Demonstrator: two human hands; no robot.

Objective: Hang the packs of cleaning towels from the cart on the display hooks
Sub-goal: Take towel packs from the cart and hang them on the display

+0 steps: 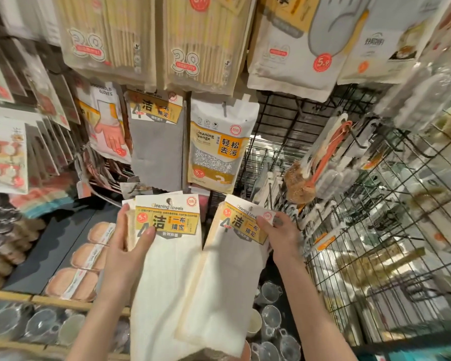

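Crowded display rack (310, 131) behind towel packs (167, 256)

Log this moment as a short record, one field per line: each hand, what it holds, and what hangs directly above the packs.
left hand: left hand grips a stack of cream towel packs, thumb across the yellow label
right hand: right hand pinches the header card of a second cream pack
pack position: both held side by side below the display, neither on a hook yet
above left pack: grey towel pack, already hanging
above right pack: cleaning sponge pack, hanging
right side: black wire grid with brushes
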